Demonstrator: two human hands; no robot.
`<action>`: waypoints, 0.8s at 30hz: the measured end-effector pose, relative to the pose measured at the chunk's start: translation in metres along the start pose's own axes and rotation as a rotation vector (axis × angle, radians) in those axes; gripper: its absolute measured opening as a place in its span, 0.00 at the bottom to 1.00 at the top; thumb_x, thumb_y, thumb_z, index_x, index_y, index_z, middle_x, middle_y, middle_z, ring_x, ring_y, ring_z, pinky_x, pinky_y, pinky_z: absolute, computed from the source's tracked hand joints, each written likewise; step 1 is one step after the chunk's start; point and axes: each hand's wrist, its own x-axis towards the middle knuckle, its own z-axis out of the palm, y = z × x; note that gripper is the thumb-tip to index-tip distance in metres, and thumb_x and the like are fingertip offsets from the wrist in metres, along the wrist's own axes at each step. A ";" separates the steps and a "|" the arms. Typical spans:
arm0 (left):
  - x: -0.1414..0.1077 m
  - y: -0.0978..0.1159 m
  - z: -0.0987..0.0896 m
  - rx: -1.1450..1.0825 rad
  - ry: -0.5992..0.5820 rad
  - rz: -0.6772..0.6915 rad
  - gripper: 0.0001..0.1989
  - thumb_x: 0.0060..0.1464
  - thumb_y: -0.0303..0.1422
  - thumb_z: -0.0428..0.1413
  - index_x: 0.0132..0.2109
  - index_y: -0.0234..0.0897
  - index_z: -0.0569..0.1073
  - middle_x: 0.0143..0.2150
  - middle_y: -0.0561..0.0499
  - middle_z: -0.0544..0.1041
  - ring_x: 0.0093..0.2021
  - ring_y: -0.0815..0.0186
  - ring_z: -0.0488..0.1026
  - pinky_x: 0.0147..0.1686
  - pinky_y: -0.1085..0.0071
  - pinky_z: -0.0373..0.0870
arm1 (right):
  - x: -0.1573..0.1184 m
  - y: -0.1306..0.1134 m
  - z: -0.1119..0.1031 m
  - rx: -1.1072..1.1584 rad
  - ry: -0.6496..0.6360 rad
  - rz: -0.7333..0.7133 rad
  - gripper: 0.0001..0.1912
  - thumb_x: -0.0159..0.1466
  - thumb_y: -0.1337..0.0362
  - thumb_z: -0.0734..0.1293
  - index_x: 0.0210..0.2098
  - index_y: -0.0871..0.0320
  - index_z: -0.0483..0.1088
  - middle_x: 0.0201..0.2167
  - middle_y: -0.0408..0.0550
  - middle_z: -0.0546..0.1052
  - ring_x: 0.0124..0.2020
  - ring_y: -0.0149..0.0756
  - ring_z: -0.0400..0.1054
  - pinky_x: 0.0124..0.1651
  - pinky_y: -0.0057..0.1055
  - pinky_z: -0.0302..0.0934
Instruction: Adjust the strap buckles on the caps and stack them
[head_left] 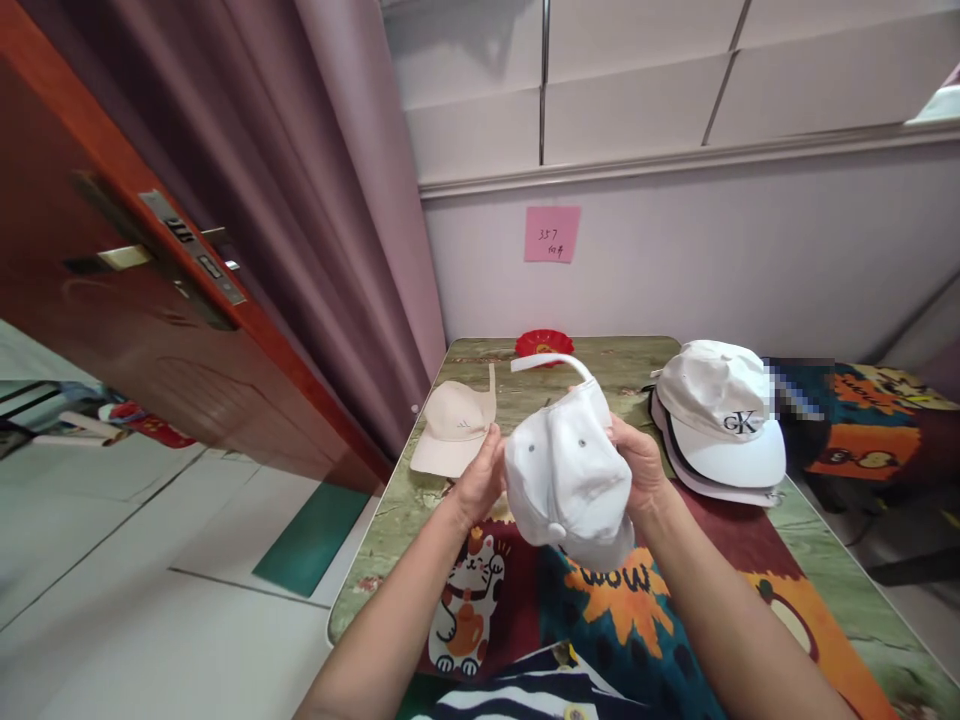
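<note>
A white baseball cap (568,470) is held up above the table between my two hands, its crown towards me and its back strap sticking up loose at the far side. My left hand (480,482) grips the cap's left edge, and my right hand (637,462) grips its right edge. Most of the fingertips are hidden behind the cap. Just left of my left hand, a cream baseball cap (451,425) rests on the table with its strap upright. Beyond my right hand sits a stack of caps, topped by a white cap with black letters (716,400).
The green-patterned table (382,545) carries a colourful printed mat (517,600). A red scalloped dish (544,344) stands at the far edge, below a pink note (552,234) on the wall. To the left are a purple curtain (352,180) and an open wooden door (150,300).
</note>
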 end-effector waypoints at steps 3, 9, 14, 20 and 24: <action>0.004 0.007 0.003 -0.208 -0.148 -0.148 0.32 0.54 0.62 0.55 0.40 0.34 0.80 0.35 0.43 0.82 0.38 0.58 0.79 0.40 0.65 0.74 | -0.003 -0.002 0.000 -0.043 0.028 0.026 0.28 0.54 0.45 0.67 0.48 0.54 0.74 0.37 0.51 0.80 0.37 0.48 0.76 0.38 0.41 0.70; 0.021 0.053 0.007 -0.162 -0.080 -0.015 0.23 0.42 0.39 0.73 0.44 0.35 0.78 0.37 0.48 0.82 0.33 0.66 0.78 0.38 0.69 0.74 | 0.012 -0.021 -0.030 -0.102 0.197 -0.107 0.22 0.52 0.49 0.75 0.41 0.53 0.75 0.32 0.48 0.80 0.30 0.41 0.72 0.35 0.36 0.66; 0.027 0.069 0.010 0.124 -0.041 0.129 0.19 0.44 0.40 0.71 0.39 0.35 0.77 0.33 0.53 0.78 0.30 0.69 0.73 0.32 0.74 0.69 | -0.001 -0.037 -0.049 -0.331 0.120 -0.284 0.13 0.56 0.53 0.75 0.36 0.54 0.76 0.32 0.46 0.79 0.34 0.38 0.71 0.38 0.33 0.65; 0.029 0.023 0.008 0.300 -0.023 0.074 0.17 0.46 0.41 0.68 0.38 0.34 0.77 0.33 0.53 0.75 0.32 0.68 0.70 0.31 0.74 0.64 | -0.021 0.004 -0.049 -0.494 -0.048 -0.024 0.20 0.59 0.46 0.74 0.31 0.58 0.73 0.23 0.43 0.73 0.24 0.32 0.65 0.28 0.30 0.59; 0.030 0.015 0.005 0.297 0.006 0.064 0.18 0.43 0.41 0.70 0.38 0.34 0.78 0.34 0.53 0.76 0.33 0.68 0.71 0.34 0.73 0.65 | -0.022 0.008 -0.043 -0.347 -0.040 0.003 0.17 0.59 0.51 0.75 0.34 0.57 0.71 0.29 0.44 0.76 0.27 0.33 0.68 0.33 0.30 0.63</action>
